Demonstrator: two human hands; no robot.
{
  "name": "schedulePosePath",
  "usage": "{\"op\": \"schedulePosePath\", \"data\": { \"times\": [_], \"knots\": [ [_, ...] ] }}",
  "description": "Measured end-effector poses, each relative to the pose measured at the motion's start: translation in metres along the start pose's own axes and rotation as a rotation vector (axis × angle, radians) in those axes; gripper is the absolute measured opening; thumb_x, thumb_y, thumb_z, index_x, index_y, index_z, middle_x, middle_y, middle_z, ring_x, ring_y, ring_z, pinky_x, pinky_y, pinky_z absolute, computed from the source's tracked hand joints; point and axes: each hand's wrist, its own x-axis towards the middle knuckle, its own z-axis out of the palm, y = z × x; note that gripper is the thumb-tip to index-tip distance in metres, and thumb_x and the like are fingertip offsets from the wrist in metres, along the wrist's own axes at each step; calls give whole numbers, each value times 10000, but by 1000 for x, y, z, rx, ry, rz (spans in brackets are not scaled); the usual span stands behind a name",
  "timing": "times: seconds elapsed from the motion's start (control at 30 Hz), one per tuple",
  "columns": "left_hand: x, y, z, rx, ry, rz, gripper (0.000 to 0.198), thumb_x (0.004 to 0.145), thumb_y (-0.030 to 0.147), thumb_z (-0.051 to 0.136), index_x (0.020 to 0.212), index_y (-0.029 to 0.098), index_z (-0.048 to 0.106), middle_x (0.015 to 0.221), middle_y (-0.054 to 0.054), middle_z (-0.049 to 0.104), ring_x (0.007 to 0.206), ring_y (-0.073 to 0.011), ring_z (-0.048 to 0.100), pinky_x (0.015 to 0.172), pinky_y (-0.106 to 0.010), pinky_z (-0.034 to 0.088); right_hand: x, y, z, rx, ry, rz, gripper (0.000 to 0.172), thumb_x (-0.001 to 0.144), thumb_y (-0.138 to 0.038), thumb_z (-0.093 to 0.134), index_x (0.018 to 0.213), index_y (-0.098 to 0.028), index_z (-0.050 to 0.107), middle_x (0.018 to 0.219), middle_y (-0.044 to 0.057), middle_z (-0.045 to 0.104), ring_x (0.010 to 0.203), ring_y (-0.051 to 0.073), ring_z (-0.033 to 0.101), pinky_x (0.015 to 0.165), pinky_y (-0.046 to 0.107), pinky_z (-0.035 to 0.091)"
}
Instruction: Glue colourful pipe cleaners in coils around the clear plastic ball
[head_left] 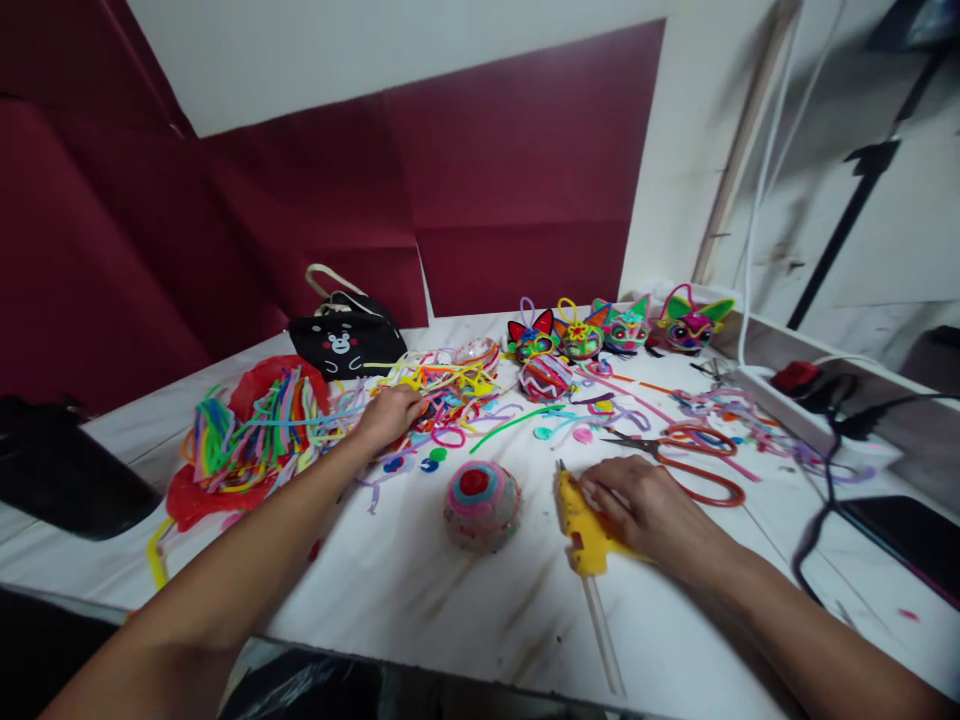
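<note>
My left hand (394, 415) reaches into a tangled heap of coloured pipe cleaners (457, 390). Its fingers are bent together; what they pinch, if anything, is hidden. My right hand (637, 500) is closed over the body of a yellow hot glue gun (581, 525), which lies on its side with a clear glue stick (604, 635) sticking out of its rear. Between my hands sits a round ball (484, 510), its upper part wrapped in rings of red, blue and pink. Orange-handled scissors (694, 450) lie open just beyond my right hand.
Several finished colourful ball heads with pointed ears (581, 335) stand along the back. A red bag (184, 500) of pipe cleaners and a black bear-print pouch (345, 345) are on the left. A white power strip (795, 410), cables and a dark phone (904, 540) occupy the right.
</note>
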Motion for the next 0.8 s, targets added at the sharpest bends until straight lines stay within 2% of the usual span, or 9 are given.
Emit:
{"op": "schedulePosePath", "data": {
  "times": [0.1, 0.23, 0.47, 0.5, 0.57, 0.63, 0.67, 0.7, 0.8],
  "knots": [
    [10, -4, -19, -171, 72, -87, 365, 991, 374, 671, 1283, 156, 644, 1306, -87, 655, 1115, -304, 673, 921, -476, 600, 0, -1, 0, 5, -18, 2, 385, 1073, -258, 359, 869, -177, 675, 797, 59, 698, 755, 209, 635, 753, 332, 434],
    [13, 0, -43, -454, 163, -199, 364, 1001, 351, 662, 1314, 171, 619, 1316, -113, 649, 1105, -266, 678, 919, -478, 601, 1, -2, -1, 4, -37, -3, 363, 1058, -229, 365, 873, -175, 672, 827, 71, 703, 785, 211, 626, 781, 337, 427],
    [13, 21, -61, -970, 306, -228, 359, 1001, 357, 665, 1302, 168, 621, 1295, -110, 655, 1075, -257, 686, 893, -464, 609, 1, -2, -2, 28, -40, 25, 373, 1053, -245, 349, 873, -179, 669, 818, 68, 699, 772, 202, 616, 764, 335, 426],
    [13, 24, -63, -1041, 330, -213, 320, 1005, 360, 657, 1252, 157, 639, 1216, -95, 680, 992, -228, 699, 833, -419, 619, 1, -2, -2, 29, -40, 31, 374, 1052, -249, 347, 877, -179, 670, 822, 70, 701, 773, 202, 619, 763, 334, 429],
    [11, 31, -65, -1178, 376, -172, 221, 1028, 347, 610, 1035, 136, 675, 875, -19, 683, 693, -133, 648, 634, -274, 578, 2, -1, -1, 36, -35, 42, 378, 1047, -256, 344, 876, -178, 672, 826, 75, 706, 772, 202, 625, 759, 332, 437],
    [7, 38, -63, -1300, 405, -124, 302, 1036, 306, 558, 788, 149, 632, 541, 71, 462, 446, -74, 440, 454, -179, 428, 3, 0, -1, 57, -20, 59, 383, 1043, -272, 344, 882, -177, 678, 839, 81, 718, 776, 202, 636, 751, 327, 447],
    [5, 42, -60, -1352, 409, -104, 330, 1024, 283, 553, 723, 159, 608, 469, 92, 348, 402, -69, 366, 420, -165, 376, 4, 1, -1, 74, -11, 71, 382, 1042, -283, 348, 890, -177, 682, 850, 82, 726, 777, 200, 643, 745, 323, 452],
    [2, 46, -56, -1396, 404, -88, 318, 1002, 273, 574, 706, 164, 609, 447, 96, 310, 392, -72, 347, 403, -165, 351, 4, 2, 0, 92, -4, 84, 380, 1041, -293, 353, 897, -177, 685, 860, 82, 732, 774, 197, 649, 736, 317, 456],
    [-8, 52, -39, -1490, 367, -67, 247, 952, 262, 626, 729, 161, 657, 438, 91, 335, 400, -79, 359, 413, -171, 368, 3, 2, -1, 136, 5, 116, 365, 1036, -300, 371, 905, -180, 690, 862, 72, 741, 753, 184, 657, 699, 298, 461]
  ]
}}
